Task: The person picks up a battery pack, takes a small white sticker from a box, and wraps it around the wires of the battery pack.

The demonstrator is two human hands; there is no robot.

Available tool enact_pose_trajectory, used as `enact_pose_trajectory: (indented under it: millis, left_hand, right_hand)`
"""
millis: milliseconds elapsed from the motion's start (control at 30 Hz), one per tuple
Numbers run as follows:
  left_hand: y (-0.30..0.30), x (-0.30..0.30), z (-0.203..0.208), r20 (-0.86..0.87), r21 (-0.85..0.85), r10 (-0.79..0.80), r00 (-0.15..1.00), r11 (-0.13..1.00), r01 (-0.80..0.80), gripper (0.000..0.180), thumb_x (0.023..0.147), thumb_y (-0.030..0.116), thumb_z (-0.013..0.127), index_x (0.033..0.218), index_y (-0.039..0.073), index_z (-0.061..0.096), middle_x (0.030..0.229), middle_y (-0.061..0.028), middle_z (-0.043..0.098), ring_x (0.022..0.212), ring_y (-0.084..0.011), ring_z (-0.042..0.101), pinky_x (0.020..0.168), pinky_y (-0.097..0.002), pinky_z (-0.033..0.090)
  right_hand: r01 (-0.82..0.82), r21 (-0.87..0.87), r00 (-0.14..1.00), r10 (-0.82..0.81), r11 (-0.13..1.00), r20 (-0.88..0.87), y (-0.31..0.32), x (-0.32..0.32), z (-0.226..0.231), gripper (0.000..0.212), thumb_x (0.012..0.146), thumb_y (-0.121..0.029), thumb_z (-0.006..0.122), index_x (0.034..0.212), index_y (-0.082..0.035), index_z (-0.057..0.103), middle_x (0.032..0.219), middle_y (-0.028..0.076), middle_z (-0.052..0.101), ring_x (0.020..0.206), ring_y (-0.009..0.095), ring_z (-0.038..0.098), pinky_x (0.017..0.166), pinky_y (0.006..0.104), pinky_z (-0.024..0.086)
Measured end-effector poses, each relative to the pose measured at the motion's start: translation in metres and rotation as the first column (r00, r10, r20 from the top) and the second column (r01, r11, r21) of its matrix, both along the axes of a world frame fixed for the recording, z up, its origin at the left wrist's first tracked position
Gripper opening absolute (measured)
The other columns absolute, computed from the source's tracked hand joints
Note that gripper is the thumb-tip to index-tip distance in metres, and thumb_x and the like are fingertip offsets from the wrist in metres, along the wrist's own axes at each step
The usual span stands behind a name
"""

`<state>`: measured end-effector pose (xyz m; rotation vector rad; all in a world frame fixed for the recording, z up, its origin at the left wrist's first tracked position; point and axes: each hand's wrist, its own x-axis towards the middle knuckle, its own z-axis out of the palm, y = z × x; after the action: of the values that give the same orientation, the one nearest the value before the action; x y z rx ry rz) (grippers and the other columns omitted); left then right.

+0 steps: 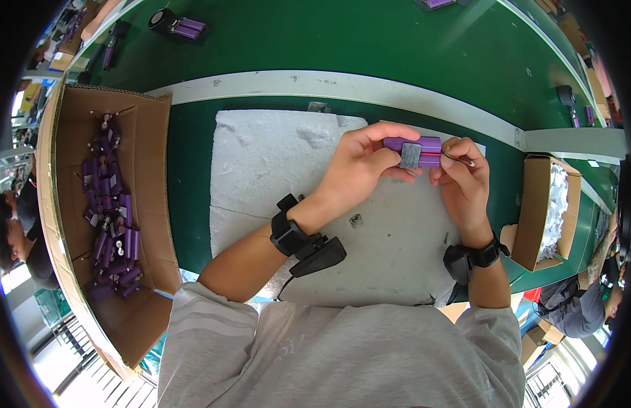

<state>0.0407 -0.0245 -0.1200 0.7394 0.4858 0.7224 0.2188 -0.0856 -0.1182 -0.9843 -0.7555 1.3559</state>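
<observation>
Hands met above the white foam sheet (274,177): left hand (356,173) clasped a purple battery pack (412,145) with a grey pad, right hand (461,180) pinched its end. Farther left sat a cardboard box (152,204) of purple cells (111,211).

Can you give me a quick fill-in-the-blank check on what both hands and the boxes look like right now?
1. The left hand and right hand together hold a pack of cylindrical cells wrapped in ____ sleeves.
2. Both hands work above a white ____ sheet lying on the green table.
3. The open cardboard box full of loose purple cells stands on the person's ____ side.

Missing words: purple; foam; left
</observation>
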Motion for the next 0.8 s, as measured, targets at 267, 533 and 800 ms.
enact_pose_trajectory:
  millis: [267,533,800]
  left_hand:
    - [-0.0007,0.0009,0.0008,-0.029,0.044,0.010,1.000,0.999,-0.009,0.033,0.077,-0.009,0.040,0.104,-0.002,0.056,0.103,-0.0120,0.056,0.082,-0.0197,0.060,0.072,-0.0304,0.054]
    - [-0.0001,0.0012,-0.0008,-0.041,0.069,-0.007,0.999,0.998,0.010,0.033,0.077,-0.009,0.040,0.104,-0.002,0.056,0.107,-0.0121,0.055,0.084,-0.0202,0.060,0.072,-0.0302,0.053]
    - [0.0003,0.0009,-0.0008,-0.073,0.116,-0.018,0.997,0.993,0.026,0.033,0.078,-0.009,0.040,0.106,-0.002,0.056,0.107,-0.0123,0.055,0.084,-0.0200,0.060,0.073,-0.0295,0.053]
  right_hand:
    - [0.009,0.009,1.000,-0.009,1.000,0.009,-0.0006,0.0008,-0.0019,0.008,0.078,0.005,0.054,0.082,-0.002,0.051,0.084,0.007,0.050,0.066,0.016,0.052,0.057,0.0288,0.042]
    - [-0.003,0.015,0.996,0.002,1.000,0.085,-0.0009,0.0003,-0.0019,0.003,0.080,0.000,0.052,0.080,-0.003,0.051,0.082,0.005,0.048,0.064,0.013,0.051,0.056,0.0265,0.040]
    - [-0.013,0.007,0.994,0.012,1.000,0.108,-0.0013,0.0007,-0.0014,0.005,0.079,0.001,0.055,0.078,-0.003,0.052,0.083,0.005,0.049,0.064,0.013,0.051,0.055,0.0258,0.040]
